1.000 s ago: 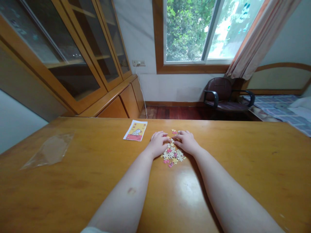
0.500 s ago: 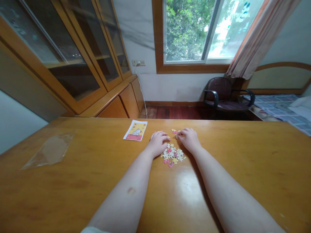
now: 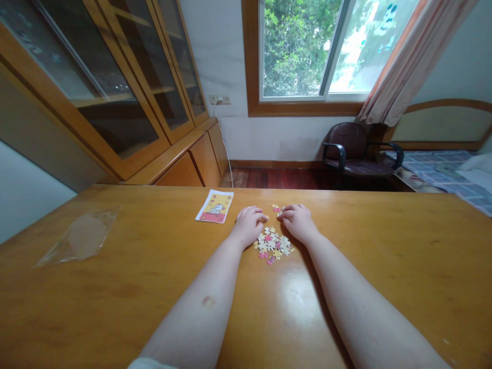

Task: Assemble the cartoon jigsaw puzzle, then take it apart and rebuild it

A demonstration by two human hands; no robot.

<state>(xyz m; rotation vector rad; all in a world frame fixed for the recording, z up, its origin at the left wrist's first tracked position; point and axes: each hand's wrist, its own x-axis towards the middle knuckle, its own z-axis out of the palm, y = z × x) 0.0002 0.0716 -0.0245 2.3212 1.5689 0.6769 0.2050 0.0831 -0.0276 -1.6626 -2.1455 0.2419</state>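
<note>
A loose heap of jigsaw puzzle pieces (image 3: 273,244) lies on the wooden table, some showing pale backs, others pink or yellow faces. Left of the heap's far side, my left hand (image 3: 249,225) rests with bent fingers, its tips closed at a small yellowish piece mostly hidden by them. Opposite it, my right hand (image 3: 300,222) has its fingers curled down and pinched over a piece at the edge of a smaller far group of pieces (image 3: 275,208). The fingers cover part of that group. A printed picture card (image 3: 215,207) with a white cartoon animal lies left of my left hand.
A clear plastic bag (image 3: 82,236) lies flat at the left of the wooden table (image 3: 384,246). Beyond the far edge are a glass-door cabinet (image 3: 169,138), an office chair (image 3: 348,146), a window (image 3: 300,48) and a bed (image 3: 442,166).
My right hand's fingers have shifted slightly over the far pieces. My left fingers have moved only a little; the heap, card and bag lie as before.
</note>
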